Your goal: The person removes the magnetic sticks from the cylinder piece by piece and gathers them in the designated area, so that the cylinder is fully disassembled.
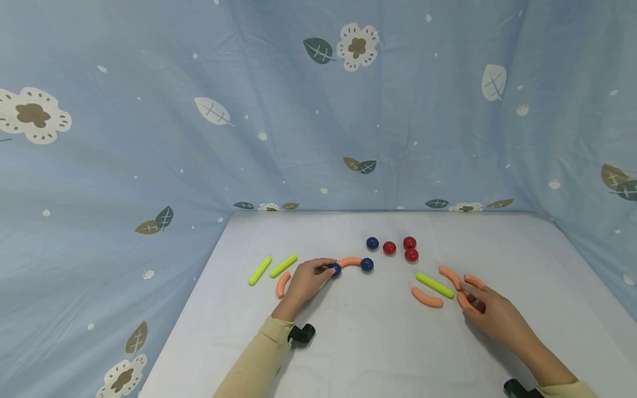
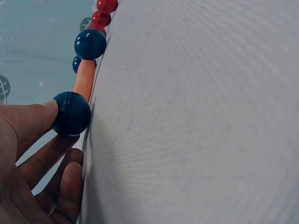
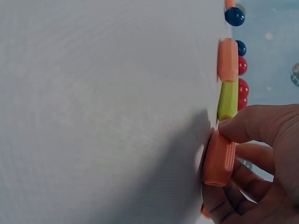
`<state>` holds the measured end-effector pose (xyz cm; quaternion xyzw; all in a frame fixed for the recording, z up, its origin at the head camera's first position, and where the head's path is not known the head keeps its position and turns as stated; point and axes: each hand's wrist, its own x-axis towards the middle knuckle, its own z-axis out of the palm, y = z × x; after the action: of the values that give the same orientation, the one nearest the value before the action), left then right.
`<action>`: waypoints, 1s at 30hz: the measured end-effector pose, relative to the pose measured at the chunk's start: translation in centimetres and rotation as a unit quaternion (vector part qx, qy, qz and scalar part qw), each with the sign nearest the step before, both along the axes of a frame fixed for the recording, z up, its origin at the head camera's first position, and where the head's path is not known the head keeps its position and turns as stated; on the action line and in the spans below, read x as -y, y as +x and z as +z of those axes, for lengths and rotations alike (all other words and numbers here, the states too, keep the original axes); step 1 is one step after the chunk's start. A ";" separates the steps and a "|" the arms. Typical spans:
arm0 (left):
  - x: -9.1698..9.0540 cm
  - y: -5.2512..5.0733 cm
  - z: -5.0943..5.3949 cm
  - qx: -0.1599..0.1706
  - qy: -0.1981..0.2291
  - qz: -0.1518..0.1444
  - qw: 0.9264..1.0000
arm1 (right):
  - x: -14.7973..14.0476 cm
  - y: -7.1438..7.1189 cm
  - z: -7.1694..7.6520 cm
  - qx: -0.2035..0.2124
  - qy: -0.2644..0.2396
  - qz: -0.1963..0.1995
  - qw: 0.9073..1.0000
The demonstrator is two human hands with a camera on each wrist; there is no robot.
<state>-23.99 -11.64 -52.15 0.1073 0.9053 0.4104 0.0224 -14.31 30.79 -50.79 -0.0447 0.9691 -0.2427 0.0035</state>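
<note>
My left hand [image 1: 307, 281] pinches a blue ball [image 2: 71, 114] between thumb and fingers. That ball meets one end of a curved orange rod [image 1: 350, 261], and a second blue ball [image 1: 367, 265] sits at the rod's other end. On the right, my right hand [image 1: 495, 314] holds another curved orange rod [image 3: 219, 158] low over the white table, thumb on its near side. Close around these fingers lie more orange rods [image 1: 450, 277], one of them [image 1: 427, 298] beside a straight yellow-green rod [image 1: 435, 285]. Whether the held rod touches the table cannot be told.
Behind the joined pieces are a loose blue ball [image 1: 372, 243] and three red balls [image 1: 390, 247]. Left of my left hand lie two yellow-green rods [image 1: 260, 271] and an orange rod [image 1: 283, 284]. A blue patterned cloth [image 1: 298, 110] hangs behind the white table [image 1: 368, 342].
</note>
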 end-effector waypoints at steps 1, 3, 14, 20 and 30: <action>0.0 0.0 0.0 0.001 0.000 0.000 1.000 | 0.0 0.0 -0.1 0.000 0.003 0.001 1.000; 0.0 0.0 -0.1 0.000 0.000 0.000 1.000 | 0.0 0.0 -0.2 0.000 0.004 0.001 1.000; 0.0 0.0 -0.1 0.001 -0.001 0.003 1.000 | -0.4 0.8 -0.3 0.015 0.005 -0.028 0.999; 0.0 -0.1 -0.1 0.000 0.001 0.003 1.000 | -0.7 1.4 -0.3 -0.004 -0.002 -0.042 0.999; 0.0 0.0 0.0 0.007 0.002 0.008 1.000 | -1.1 1.6 -0.5 -0.010 -0.008 -0.038 0.999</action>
<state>-23.99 -11.62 -52.15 0.0976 0.9050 0.4134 0.0257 -12.67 31.87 -51.33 -0.0102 0.9680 -0.2504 -0.0157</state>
